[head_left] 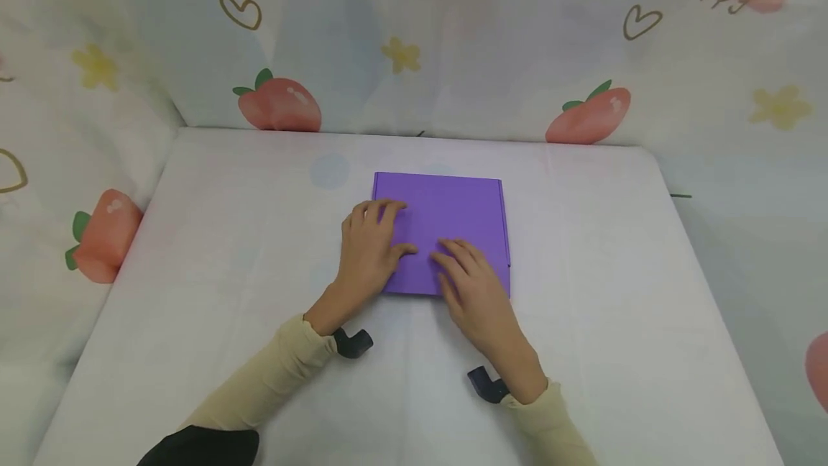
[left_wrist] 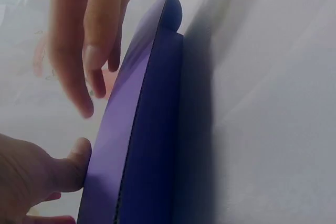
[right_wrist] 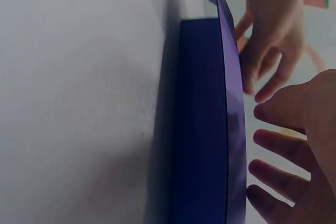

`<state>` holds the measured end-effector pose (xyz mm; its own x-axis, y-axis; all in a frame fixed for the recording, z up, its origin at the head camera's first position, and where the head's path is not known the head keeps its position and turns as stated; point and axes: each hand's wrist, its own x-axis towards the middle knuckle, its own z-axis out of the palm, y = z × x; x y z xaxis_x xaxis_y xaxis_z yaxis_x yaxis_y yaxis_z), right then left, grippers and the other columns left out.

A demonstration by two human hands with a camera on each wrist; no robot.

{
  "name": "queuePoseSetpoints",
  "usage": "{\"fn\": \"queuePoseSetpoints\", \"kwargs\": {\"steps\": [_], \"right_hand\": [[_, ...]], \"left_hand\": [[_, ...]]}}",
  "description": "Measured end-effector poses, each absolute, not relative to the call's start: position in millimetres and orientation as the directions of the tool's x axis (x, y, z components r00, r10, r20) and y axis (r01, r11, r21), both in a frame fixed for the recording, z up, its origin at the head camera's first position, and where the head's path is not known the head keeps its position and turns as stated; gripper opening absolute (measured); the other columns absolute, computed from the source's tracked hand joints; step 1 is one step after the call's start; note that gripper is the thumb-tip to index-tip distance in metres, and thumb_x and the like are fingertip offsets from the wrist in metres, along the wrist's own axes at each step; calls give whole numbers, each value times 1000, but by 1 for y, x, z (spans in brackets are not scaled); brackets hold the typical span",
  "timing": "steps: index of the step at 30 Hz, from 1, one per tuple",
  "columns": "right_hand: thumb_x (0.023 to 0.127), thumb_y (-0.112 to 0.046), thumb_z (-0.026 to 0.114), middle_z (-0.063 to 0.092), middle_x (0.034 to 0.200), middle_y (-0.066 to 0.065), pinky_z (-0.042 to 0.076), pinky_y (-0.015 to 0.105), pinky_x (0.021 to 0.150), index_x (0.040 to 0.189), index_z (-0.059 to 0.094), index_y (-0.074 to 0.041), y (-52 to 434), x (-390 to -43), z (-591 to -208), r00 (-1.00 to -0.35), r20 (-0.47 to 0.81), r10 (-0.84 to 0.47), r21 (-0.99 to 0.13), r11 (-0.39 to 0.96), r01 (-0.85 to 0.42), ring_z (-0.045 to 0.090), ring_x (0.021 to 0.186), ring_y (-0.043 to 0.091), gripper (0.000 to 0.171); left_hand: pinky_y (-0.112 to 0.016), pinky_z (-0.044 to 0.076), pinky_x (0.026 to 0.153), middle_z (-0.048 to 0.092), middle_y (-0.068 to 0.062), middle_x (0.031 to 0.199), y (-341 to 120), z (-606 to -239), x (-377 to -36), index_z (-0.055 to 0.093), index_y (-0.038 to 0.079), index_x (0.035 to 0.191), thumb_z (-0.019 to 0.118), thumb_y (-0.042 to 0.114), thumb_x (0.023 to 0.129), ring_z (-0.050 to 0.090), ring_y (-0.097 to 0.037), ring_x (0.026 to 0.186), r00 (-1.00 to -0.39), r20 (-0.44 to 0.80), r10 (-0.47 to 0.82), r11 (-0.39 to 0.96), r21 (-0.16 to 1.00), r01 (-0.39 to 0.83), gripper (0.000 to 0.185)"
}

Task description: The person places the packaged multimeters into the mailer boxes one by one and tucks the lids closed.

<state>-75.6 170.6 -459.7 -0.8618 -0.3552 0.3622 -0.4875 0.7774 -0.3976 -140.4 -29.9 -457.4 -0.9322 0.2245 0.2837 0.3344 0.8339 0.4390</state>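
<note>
A flat purple cardboard box (head_left: pixel 446 200) lies on the white-covered table. My left hand (head_left: pixel 369 247) is over its left side, fingers spread and slightly bent; in the left wrist view the thumb (left_wrist: pixel 76 166) touches the top. Over the front right part is my right hand (head_left: pixel 475 290), its fingers loosely bent; the right wrist view has its fingertips (right_wrist: pixel 257 166) at or just above the lid, contact unclear. Neither hand grips anything. Both wrist views show the darker front wall (right_wrist: pixel 199 119) of the box, and a rounded tab (left_wrist: pixel 173 11) sticks out at one end.
The white tablecloth (head_left: pixel 614 272) spreads around the box. Behind the table hangs a curtain (head_left: pixel 485 42) printed with peaches, hearts and flowers. A black wrist mount (head_left: pixel 353 344) sits at the left cuff, another black mount (head_left: pixel 486 385) at the right. A dark object (head_left: pixel 200 446) shows at the bottom edge.
</note>
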Motion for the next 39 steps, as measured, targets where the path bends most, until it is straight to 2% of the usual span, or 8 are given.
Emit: {"fn": "queuePoseSetpoints", "kwargs": {"steps": [4, 9, 14, 20, 25, 30, 33, 39], "right_hand": [[99, -9, 67, 66, 140, 15, 46, 49, 116, 131, 69, -5, 154, -80, -460, -838, 379, -394, -351, 776, -523, 58, 134, 38, 33], [97, -8, 68, 68, 138, 14, 47, 50, 114, 133, 70, -7, 148, -81, -459, -842, 356, -406, -280, 813, -511, 60, 131, 38, 36], [98, -12, 70, 67, 136, 13, 52, 51, 109, 139, 67, -17, 142, -81, -458, -847, 317, -426, -183, 849, -495, 61, 127, 38, 42], [101, -26, 69, 63, 131, 18, 53, 59, 103, 144, 62, -30, 129, -77, -456, -852, 302, -427, -86, 878, -471, 61, 123, 44, 44], [102, -33, 67, 60, 131, 23, 50, 64, 105, 145, 61, -33, 121, -73, -458, -864, 279, -419, -43, 893, -447, 57, 126, 50, 44], [102, -34, 68, 60, 132, 24, 50, 65, 106, 144, 62, -32, 117, -70, -459, -868, 283, -409, -14, 903, -430, 57, 128, 52, 43], [102, -35, 68, 61, 132, 24, 50, 65, 106, 144, 63, -31, 116, -69, -461, -868, 289, -404, -5, 906, -424, 57, 128, 52, 43], [103, -34, 65, 60, 133, 23, 48, 65, 108, 144, 63, -31, 114, -70, -464, -874, 290, -391, -16, 911, -413, 55, 131, 53, 41]], "left_hand": [[-59, 46, 104, 56, -12, 142, -33, -460, -135, 57, 14, 141, 88, 46, 78, 50, -41, 133, -961, 243, 129, 847, 477, 235, 78], [-58, 47, 101, 52, -14, 147, -39, -458, -128, 55, 12, 144, 83, 36, 89, 52, -42, 132, -985, 158, 75, 801, 579, 154, 67], [-57, 47, 104, 55, -18, 145, -49, -453, -117, 54, 9, 146, 79, 25, 94, 54, -43, 130, -996, 89, 16, 764, 641, 70, 59], [-53, 49, 102, 56, -24, 140, -61, -450, -96, 54, 0, 143, 80, 20, 92, 54, -43, 125, -996, 29, -79, 735, 677, -38, 61], [-52, 50, 100, 54, -28, 136, -65, -451, -78, 57, -6, 137, 80, 16, 92, 56, -43, 121, -996, -6, -93, 726, 684, -72, 55], [-50, 51, 95, 56, -25, 129, -63, -453, -65, 60, -4, 130, 79, 13, 93, 59, -40, 115, -996, -26, -83, 715, 695, -77, 46], [-50, 51, 97, 57, -24, 129, -61, -455, -63, 61, -3, 128, 79, 13, 92, 60, -39, 116, -996, -21, -86, 703, 707, -75, 43], [-49, 55, 92, 64, -20, 126, -63, -460, -66, 60, -1, 128, 77, 18, 95, 67, -36, 110, -994, -48, -98, 662, 742, -101, 41]]}}
